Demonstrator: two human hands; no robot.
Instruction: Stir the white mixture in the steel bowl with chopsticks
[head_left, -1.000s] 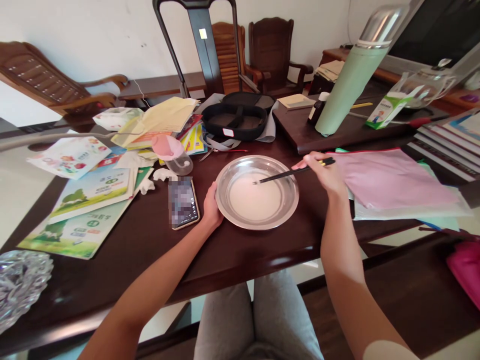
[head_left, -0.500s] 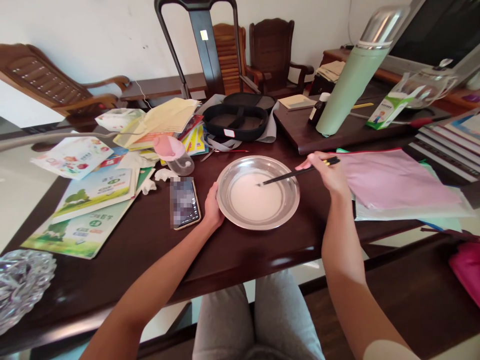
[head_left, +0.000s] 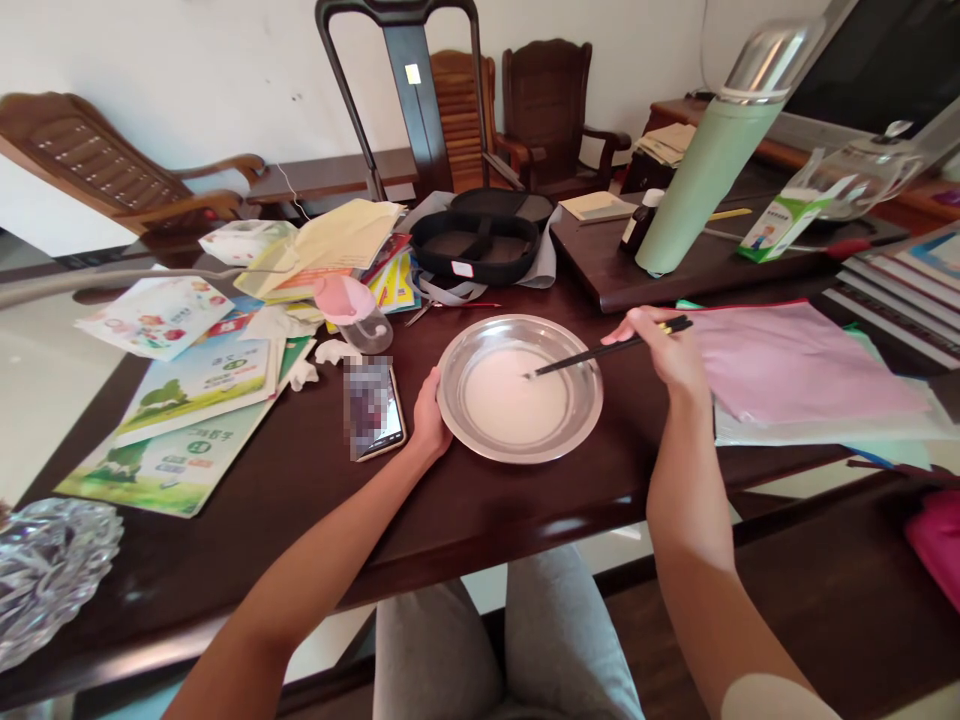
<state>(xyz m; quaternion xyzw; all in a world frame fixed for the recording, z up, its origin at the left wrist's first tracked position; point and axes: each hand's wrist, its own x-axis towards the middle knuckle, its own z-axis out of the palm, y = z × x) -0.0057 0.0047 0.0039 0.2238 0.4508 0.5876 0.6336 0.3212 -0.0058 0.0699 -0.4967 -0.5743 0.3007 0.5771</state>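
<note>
Rightward we've shifted the slim black chopsticks (head_left: 577,359) gripped in our right hand (head_left: 661,347), long axis slanting down-left toward pale contents (head_left: 506,402); our left hand (head_left: 432,420) clasps the round, shiny metal basin (head_left: 517,451) on the glossy tabletop (head_left: 525,508).

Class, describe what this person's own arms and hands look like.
The left hand and right hand are ungloved, with no ring or watch visible. A pale cream cloth sleeve shows on the right arm; no sleeve shows on the left arm.
</note>
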